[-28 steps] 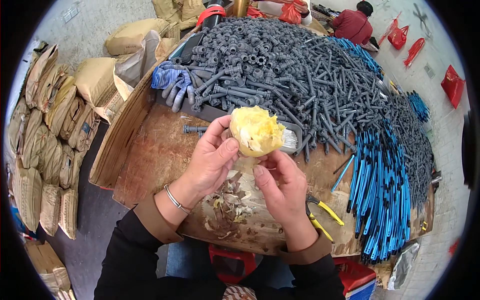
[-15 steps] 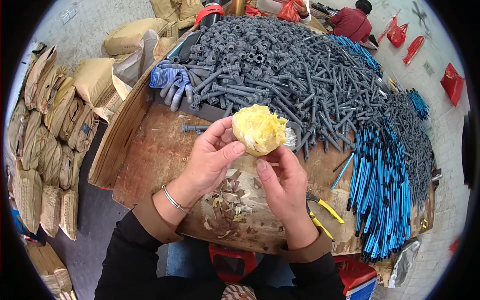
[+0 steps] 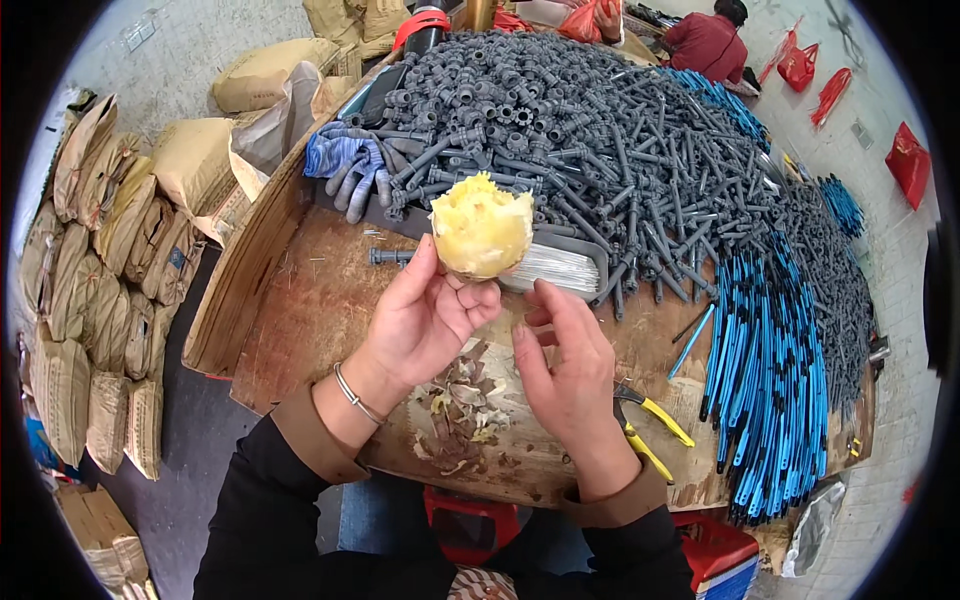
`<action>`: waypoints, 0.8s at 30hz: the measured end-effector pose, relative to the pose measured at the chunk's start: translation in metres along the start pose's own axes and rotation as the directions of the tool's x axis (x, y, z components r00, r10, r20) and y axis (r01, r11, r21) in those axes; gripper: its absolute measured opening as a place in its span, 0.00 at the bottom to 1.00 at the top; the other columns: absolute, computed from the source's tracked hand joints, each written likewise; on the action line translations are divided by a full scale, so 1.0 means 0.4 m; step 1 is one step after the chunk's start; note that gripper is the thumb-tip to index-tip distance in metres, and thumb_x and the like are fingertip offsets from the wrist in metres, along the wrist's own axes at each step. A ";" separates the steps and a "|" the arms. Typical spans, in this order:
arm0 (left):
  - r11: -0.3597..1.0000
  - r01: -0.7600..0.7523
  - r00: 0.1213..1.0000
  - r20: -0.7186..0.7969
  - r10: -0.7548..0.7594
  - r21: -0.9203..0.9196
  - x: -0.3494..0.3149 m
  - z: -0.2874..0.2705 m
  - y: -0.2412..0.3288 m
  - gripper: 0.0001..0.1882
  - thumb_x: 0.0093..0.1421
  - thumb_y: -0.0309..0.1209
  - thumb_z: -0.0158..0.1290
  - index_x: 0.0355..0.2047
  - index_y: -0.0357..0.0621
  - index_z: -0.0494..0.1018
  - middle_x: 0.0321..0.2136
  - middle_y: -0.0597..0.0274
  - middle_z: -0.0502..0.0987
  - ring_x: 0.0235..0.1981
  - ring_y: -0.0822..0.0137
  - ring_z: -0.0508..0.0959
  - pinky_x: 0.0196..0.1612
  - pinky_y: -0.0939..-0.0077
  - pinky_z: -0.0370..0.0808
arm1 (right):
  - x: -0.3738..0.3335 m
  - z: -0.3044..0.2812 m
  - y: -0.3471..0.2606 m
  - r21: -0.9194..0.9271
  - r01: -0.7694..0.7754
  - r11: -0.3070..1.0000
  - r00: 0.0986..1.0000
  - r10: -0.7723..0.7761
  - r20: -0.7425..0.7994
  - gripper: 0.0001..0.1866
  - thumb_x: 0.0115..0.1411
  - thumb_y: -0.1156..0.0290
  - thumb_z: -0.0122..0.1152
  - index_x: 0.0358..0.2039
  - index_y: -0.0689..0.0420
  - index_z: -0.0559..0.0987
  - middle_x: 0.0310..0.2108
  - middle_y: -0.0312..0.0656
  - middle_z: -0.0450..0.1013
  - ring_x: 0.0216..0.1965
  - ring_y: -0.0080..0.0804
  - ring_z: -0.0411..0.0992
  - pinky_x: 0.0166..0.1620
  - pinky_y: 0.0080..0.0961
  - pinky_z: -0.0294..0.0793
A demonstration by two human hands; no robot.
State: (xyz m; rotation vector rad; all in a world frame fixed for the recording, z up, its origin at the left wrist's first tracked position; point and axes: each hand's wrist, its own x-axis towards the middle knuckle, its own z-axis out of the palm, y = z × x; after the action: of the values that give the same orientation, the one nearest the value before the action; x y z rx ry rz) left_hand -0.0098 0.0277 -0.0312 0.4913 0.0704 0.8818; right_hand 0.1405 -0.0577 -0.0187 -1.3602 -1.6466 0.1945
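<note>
My left hand (image 3: 405,325) is closed round the bottom of a peeled yellow sweet potato (image 3: 482,225), holding it upright above the table. Its top is broken and ragged. My right hand (image 3: 567,360) hovers just below and to the right, apart from it, fingers bent and thumb spread away; nothing shows between them. Beneath my hands, brown and pale scraps of peel (image 3: 460,410) lie scattered on the wooden table (image 3: 290,340). Behind the sweet potato stands a grey tray of thin metal pins (image 3: 555,268).
Grey plastic bolt-like parts (image 3: 520,120) are heaped across the back. Blue and black strips (image 3: 765,390) pile up at right, near yellow-handled pliers (image 3: 650,425). A work glove (image 3: 345,165) lies at left, beyond it stacked sacks (image 3: 110,260). Another person (image 3: 708,45) sits at the back.
The sweet potato has moved slightly left and up and turned in my left hand. My right hand has come away from it and now sits lower, uncovering the tray of pins.
</note>
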 end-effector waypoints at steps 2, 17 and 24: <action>0.998 0.023 1.000 0.022 -0.022 -0.050 -0.001 0.000 0.003 0.22 0.66 0.47 0.36 0.51 0.45 0.65 0.43 0.56 0.74 0.36 0.65 0.74 0.44 0.68 0.71 | 0.001 0.004 0.000 0.000 -0.009 1.000 1.000 0.009 0.006 0.22 0.52 0.81 0.58 0.50 0.66 0.68 0.42 0.48 0.70 0.35 0.32 0.72 0.35 0.23 0.75; 0.998 -0.018 0.996 0.082 0.023 -0.054 -0.011 0.008 -0.008 0.21 0.65 0.43 0.40 0.52 0.43 0.63 0.44 0.58 0.73 0.39 0.64 0.73 0.47 0.65 0.70 | -0.002 0.012 -0.009 -0.021 -0.027 0.999 0.998 0.028 0.054 0.22 0.51 0.81 0.58 0.48 0.65 0.69 0.41 0.47 0.70 0.35 0.34 0.72 0.35 0.24 0.75; 0.998 -0.052 0.993 0.108 0.055 -0.031 -0.010 0.020 -0.011 0.23 0.63 0.37 0.45 0.55 0.38 0.59 0.51 0.54 0.68 0.49 0.61 0.71 0.53 0.62 0.68 | 0.000 0.010 -0.001 -0.028 -0.013 1.000 0.996 0.015 0.087 0.21 0.51 0.80 0.58 0.48 0.65 0.69 0.39 0.47 0.70 0.34 0.34 0.72 0.34 0.25 0.74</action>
State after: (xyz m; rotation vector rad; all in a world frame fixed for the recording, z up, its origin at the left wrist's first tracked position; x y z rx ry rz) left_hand -0.0071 0.0193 -0.0267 0.5163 -0.0553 0.9055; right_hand 0.1373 -0.0562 -0.0208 -1.4011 -1.7180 0.2434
